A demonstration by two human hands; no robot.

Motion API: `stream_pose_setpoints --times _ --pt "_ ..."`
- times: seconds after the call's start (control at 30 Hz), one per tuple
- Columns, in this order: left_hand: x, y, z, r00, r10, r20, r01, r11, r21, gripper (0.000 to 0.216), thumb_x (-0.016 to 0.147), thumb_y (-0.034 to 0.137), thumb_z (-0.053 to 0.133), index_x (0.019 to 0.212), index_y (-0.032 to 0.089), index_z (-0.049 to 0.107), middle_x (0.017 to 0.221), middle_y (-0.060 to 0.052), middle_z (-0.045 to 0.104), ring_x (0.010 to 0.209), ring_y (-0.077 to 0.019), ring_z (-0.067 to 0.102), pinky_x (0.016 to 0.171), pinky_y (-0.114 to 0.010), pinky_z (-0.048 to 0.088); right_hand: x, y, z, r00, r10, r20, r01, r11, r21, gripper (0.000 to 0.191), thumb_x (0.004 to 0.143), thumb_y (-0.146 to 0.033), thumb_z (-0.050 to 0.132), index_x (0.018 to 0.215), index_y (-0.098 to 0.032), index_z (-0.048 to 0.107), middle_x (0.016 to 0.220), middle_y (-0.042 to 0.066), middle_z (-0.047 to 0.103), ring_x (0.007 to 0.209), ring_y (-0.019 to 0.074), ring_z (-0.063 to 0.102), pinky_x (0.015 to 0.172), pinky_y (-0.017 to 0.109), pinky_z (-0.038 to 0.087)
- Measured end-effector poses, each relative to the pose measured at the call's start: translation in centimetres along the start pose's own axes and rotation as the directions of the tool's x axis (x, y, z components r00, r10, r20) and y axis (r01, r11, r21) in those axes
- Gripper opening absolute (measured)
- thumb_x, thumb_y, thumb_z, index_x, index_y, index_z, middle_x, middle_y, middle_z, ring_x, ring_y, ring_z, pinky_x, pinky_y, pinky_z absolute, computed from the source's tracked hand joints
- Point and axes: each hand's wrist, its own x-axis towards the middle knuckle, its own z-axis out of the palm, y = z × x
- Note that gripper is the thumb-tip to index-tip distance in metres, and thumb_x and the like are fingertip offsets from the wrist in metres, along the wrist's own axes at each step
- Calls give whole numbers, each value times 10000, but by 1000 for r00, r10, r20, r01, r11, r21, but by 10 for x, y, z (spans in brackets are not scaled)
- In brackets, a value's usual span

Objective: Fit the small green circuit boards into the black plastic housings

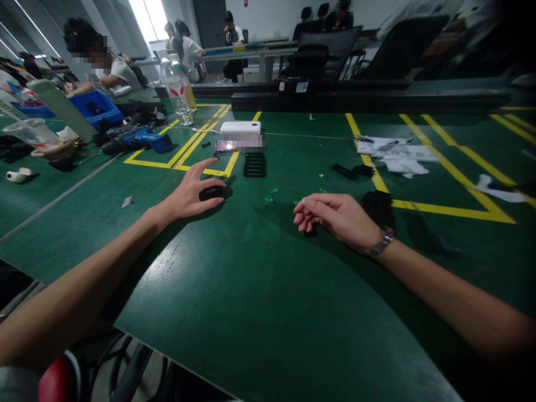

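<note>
My left hand (188,192) rests low over the green table, thumb and one finger on either side of a small black rounded part (211,193), the forefinger stretched out beyond it. My right hand (335,216) hovers over the table with fingers curled and thumb against the forefinger; whatever is in that pinch is hidden. Small green pieces like circuit boards (274,191) lie between the hands, some close to my right fingertips. A black slotted rack (254,165) lies beyond them. Next to my right wrist is a pile of black parts (377,205).
A white box (240,128) and a phone-like device (226,146) lie farther back. A blue power drill (153,139), bottles (178,92) and a blue bin (95,107) stand left. Crumpled white papers (397,153) and black strips (352,171) lie right. A person (121,72) sits at back left.
</note>
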Motion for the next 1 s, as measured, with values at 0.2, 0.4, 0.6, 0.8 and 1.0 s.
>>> stream_pose_setpoints --times 0.2,0.4,0.6,0.8,1.0 --pt "0 0 0 1000 3 4 -3 1000 -22 368 918 483 629 1216 275 687 1622 -48 256 1509 -375 224 1240 -588 246 0 1 -1 1000 -2 5 2 1000 9 350 939 -496 662 907 -154 733 817 89 750 663 165 702 603 272 555" --pt "0 -1 0 1000 -3 6 3 1000 -21 363 917 476 632 1217 279 684 1617 -45 263 1511 -370 222 1239 -581 256 0 1 -1 1000 5 5 -5 1000 6 335 944 -486 660 897 -163 734 815 80 750 656 157 698 596 267 552" --pt "0 0 1 1000 -13 -17 13 1000 -24 434 897 471 658 1285 279 635 1618 -60 257 1505 -371 241 1239 -570 268 0 0 0 1000 3 3 -3 1000 10 336 936 -486 670 889 -160 735 810 82 749 651 159 697 588 271 548" --pt "-2 2 -1 999 36 -30 -38 998 -48 350 916 431 640 1229 278 675 1625 -42 238 1507 -346 249 1257 -535 259 0 1 -1 1000 1 6 -1 1000 14 327 949 -474 657 894 -162 736 814 80 749 654 157 700 592 268 550" --pt "-2 3 -2 999 35 1 -35 998 -56 327 920 428 633 1208 289 698 1634 -27 221 1516 -352 229 1260 -560 237 0 1 0 1000 -6 6 6 1000 11 324 949 -473 657 899 -163 737 818 81 749 654 155 699 595 268 551"
